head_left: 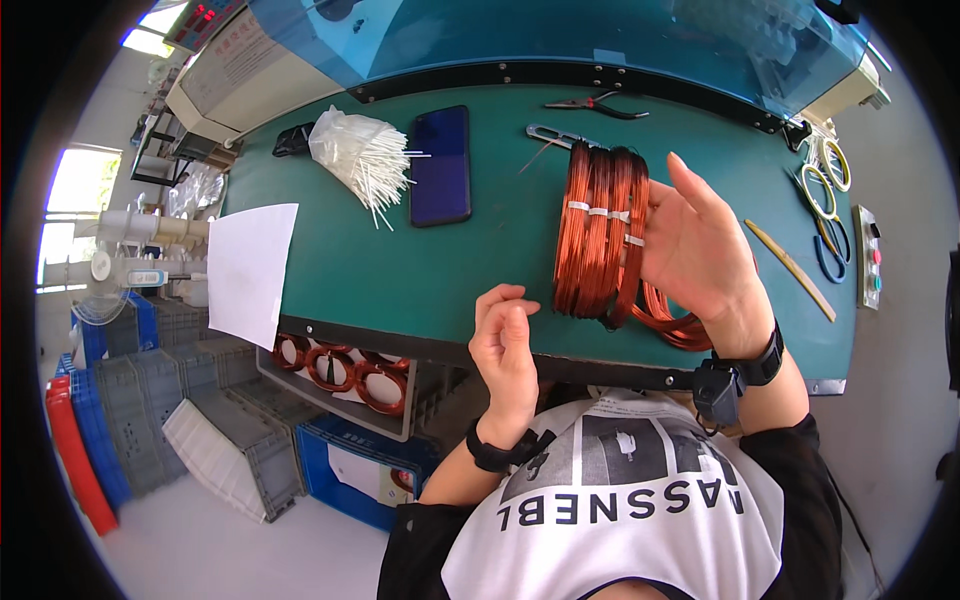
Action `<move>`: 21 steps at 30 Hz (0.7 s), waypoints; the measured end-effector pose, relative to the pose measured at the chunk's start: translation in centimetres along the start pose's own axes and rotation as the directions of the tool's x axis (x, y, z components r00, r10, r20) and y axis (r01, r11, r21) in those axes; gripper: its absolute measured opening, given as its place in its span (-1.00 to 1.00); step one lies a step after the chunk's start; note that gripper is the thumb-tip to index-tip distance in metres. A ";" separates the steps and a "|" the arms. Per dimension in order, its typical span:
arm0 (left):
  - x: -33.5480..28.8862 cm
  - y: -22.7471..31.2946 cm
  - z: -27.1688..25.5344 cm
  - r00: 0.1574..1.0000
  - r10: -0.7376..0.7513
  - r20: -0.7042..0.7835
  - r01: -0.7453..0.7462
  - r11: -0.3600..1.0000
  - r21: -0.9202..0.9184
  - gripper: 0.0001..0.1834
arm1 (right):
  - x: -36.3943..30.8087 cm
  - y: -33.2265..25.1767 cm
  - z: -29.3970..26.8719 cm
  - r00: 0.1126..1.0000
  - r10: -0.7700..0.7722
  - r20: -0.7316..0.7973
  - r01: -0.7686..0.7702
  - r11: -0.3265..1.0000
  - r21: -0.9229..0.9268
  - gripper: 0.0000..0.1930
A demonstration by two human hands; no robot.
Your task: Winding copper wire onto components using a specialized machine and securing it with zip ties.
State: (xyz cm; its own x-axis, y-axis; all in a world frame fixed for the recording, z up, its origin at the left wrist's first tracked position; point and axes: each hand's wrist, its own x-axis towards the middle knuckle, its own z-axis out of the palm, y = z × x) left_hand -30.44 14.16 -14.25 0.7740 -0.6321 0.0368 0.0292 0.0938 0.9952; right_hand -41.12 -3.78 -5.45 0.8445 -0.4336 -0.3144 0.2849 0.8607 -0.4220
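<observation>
A row of copper wire coils (600, 240), bound with short white ties, stands on edge on the green table. My right hand (695, 240) lies along the coils' right side, palm turned toward them and thumb raised. Its other fingertips are partly hidden by the coils. More copper coils (672, 328) lie flat below that hand. Left of the row, at the table's front edge, is my left hand (507, 340), its fingers loosely bent and apart with nothing in them. It does not touch the coils.
Behind the coils lie a metal tool with a slotted handle (550, 135) and pliers (600, 104). To the left are a phone (440, 165), a bag of white ties (360, 155) and a paper sheet (250, 270). Scissors (832, 245) lie right; a crate of coils (400, 425) sits below the table.
</observation>
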 end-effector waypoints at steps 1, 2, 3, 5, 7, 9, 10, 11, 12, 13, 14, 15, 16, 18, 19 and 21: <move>0.7 0.4 0.1 0.990 0.073 0.123 -0.081 0.995 0.060 -0.70 | 0.1 0.1 0.1 1.000 0.001 0.002 -0.001 1.000 -0.001 -0.49; 1.5 1.2 0.5 0.959 0.135 0.248 -0.166 0.980 0.108 -0.69 | 0.0 0.1 0.1 1.000 0.003 0.001 -0.003 1.000 -0.002 -0.49; 2.0 1.8 1.4 0.951 0.073 0.299 -0.086 0.996 0.029 -0.66 | 0.1 0.3 0.1 1.000 0.008 0.006 -0.008 1.000 -0.001 -0.49; 2.9 3.2 2.7 0.868 -0.121 0.482 0.152 0.988 -0.026 -0.73 | 0.4 0.7 -0.3 0.998 0.005 -0.057 -0.005 1.000 -0.004 -0.51; 3.6 3.5 2.5 0.800 -0.182 0.571 0.236 0.971 -0.023 -0.78 | 0.6 0.6 -0.6 1.000 -0.001 -0.015 0.000 0.999 -0.034 -0.52; 4.0 2.9 1.2 0.816 -0.204 0.541 0.296 0.951 -0.088 -0.76 | 0.4 0.4 -0.7 1.000 -0.013 0.019 0.014 0.998 -0.064 -0.54; 4.2 2.9 0.4 0.830 -0.215 0.515 0.328 0.935 -0.139 -0.72 | 0.2 0.2 -0.5 1.000 -0.010 0.005 0.010 0.996 -0.090 -0.49; 4.6 3.0 -0.6 0.844 -0.213 0.492 0.314 0.940 -0.131 -0.69 | 0.2 0.1 -0.5 1.000 -0.003 -0.004 0.002 0.994 -0.114 -0.45; 4.9 3.0 -1.1 0.858 -0.212 0.467 0.301 0.946 -0.123 -0.66 | 0.3 0.0 -0.6 1.000 -0.005 -0.005 0.004 0.994 -0.111 -0.45; 4.9 2.8 -0.9 0.857 -0.213 0.469 0.301 0.946 -0.121 -0.66 | 0.4 0.0 -0.6 1.000 -0.012 -0.004 0.012 0.994 -0.111 -0.45; 5.0 2.6 -0.8 0.966 0.054 0.254 -0.105 0.976 0.190 -0.66 | 0.6 0.0 -0.5 1.000 -0.018 -0.002 0.017 0.993 -0.114 -0.45; 5.1 2.6 -0.6 0.911 0.389 0.138 -0.399 0.742 0.538 -0.66 | 0.8 0.0 -0.5 1.000 -0.017 0.000 0.017 0.993 -0.115 -0.45; 4.5 3.0 -0.1 0.892 0.412 0.184 -0.447 0.751 0.486 -0.69 | 0.9 -0.1 -0.6 1.000 -0.021 -0.007 0.020 0.993 -0.112 -0.45; 3.0 4.0 2.1 0.909 0.126 0.398 -0.238 0.940 0.246 -0.65 | 1.4 -0.1 -0.8 1.000 -0.020 -0.010 0.019 0.994 -0.109 -0.46; 2.0 4.2 2.9 0.843 -0.114 0.526 0.049 0.990 0.135 -0.57 | 1.7 -0.2 -0.9 1.000 -0.008 -0.028 0.005 0.992 -0.128 -0.47; 1.1 3.8 3.8 0.717 -0.131 0.685 0.197 0.980 -0.019 -0.56 | 2.7 -0.9 -1.3 0.999 0.003 -0.038 -0.008 0.989 -0.148 -0.49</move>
State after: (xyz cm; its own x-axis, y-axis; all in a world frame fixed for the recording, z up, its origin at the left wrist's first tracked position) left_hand -31.88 10.89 -10.11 0.1177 -0.9922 -0.0417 0.1935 -0.0183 0.9809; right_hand -39.66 -6.08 -6.99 0.8273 -0.4413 -0.3475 0.2076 0.8151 -0.5408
